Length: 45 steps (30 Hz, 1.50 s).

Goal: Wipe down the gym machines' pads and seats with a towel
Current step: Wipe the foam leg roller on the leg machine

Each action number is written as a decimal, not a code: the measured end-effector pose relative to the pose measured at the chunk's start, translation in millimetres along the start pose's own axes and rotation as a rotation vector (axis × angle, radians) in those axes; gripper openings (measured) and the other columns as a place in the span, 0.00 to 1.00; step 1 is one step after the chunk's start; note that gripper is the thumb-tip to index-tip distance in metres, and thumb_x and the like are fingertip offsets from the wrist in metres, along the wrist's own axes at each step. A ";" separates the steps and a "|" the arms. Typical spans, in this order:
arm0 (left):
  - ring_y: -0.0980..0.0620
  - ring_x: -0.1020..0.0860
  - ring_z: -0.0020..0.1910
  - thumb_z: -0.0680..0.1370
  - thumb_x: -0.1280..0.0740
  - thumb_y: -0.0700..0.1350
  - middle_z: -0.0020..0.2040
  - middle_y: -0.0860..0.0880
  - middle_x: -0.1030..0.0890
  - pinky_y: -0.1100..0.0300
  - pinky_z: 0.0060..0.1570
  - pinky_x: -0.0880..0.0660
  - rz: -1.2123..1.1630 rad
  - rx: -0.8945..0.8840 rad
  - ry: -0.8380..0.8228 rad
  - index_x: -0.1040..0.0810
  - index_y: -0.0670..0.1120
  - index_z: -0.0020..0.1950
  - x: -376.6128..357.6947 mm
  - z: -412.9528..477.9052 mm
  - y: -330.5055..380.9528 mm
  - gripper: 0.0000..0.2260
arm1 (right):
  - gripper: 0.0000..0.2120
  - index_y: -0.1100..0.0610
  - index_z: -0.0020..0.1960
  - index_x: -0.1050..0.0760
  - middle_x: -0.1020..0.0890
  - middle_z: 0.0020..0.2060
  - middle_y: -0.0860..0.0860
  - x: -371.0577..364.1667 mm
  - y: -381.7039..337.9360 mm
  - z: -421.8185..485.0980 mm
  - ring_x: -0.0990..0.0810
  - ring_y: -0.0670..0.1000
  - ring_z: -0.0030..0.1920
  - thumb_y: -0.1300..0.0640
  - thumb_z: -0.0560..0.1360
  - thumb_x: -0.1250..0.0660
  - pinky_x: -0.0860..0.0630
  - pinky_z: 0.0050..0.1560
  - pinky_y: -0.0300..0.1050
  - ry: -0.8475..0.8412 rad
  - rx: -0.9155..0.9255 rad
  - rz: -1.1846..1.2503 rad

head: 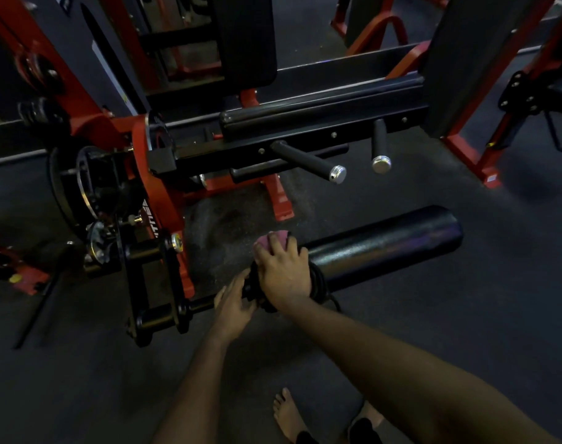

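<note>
1. Your right forearm (401,363) is reaching in from the lower right, closest to the view, and your left forearm (193,379) is coming up from the bottom centre.
2. Your bare feet (287,415) are standing on the dark rubber floor (433,315) between your arms.
3. Your right hand (283,270) is lying palm down on the near end of a black roller pad (385,245). Its fingers are curling over a bunched pink towel (275,241) and pressing it against the pad.
4. Your left hand (233,304) is sitting just below and to the left of the right one, with its fingers touching the roller's end by the metal bar. You cannot tell whether they are gripping it.
5. The roller pad is sticking out to the right from a red and black machine frame (164,193).
6. Beyond it, a long black seat pad (321,104) is running across the middle, with two black handles (308,161) pointing out beneath it.
7. An upright black back pad (244,36) is standing behind the seat.
</note>
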<state>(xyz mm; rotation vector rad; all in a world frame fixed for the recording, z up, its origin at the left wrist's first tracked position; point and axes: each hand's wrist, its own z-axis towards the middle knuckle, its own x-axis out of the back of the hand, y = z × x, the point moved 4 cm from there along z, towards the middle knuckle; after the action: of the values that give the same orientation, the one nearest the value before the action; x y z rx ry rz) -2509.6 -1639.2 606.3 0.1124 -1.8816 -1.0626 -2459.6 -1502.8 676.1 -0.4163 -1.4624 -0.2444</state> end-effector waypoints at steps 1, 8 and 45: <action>0.48 0.28 0.71 0.74 0.29 0.55 0.73 0.52 0.27 0.38 0.72 0.37 -0.002 0.000 -0.006 0.34 0.53 0.76 0.7 0.8 -1.5 0.32 | 0.22 0.46 0.72 0.30 0.29 0.73 0.55 -0.2 8.6 1.8 0.32 0.63 0.66 0.48 0.79 0.40 0.30 0.59 0.61 0.003 0.014 -0.014; 0.46 0.34 0.74 0.79 0.30 0.54 0.74 0.53 0.29 0.45 0.75 0.44 -0.062 0.079 0.021 0.37 0.58 0.78 1.2 -0.4 -0.9 0.29 | 0.21 0.41 0.68 0.28 0.27 0.69 0.54 23.7 183.0 -1.1 0.30 0.63 0.61 0.49 0.75 0.35 0.30 0.56 0.60 0.055 -0.337 -0.103; 0.54 0.38 0.74 0.84 0.46 0.58 0.77 0.56 0.34 0.41 0.67 0.46 0.089 0.141 0.149 0.39 0.61 0.79 -12.3 -4.9 38.8 0.22 | 0.23 0.43 0.69 0.28 0.28 0.66 0.56 15.0 175.2 -3.6 0.30 0.61 0.55 0.56 0.74 0.37 0.28 0.51 0.53 0.105 -0.407 -0.066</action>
<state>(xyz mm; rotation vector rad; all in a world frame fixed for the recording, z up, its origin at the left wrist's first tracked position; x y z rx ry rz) -2485.9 -1612.3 626.3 0.1822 -1.8078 -0.8383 -2383.4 -1344.5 669.0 -0.6733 -1.3230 -0.6136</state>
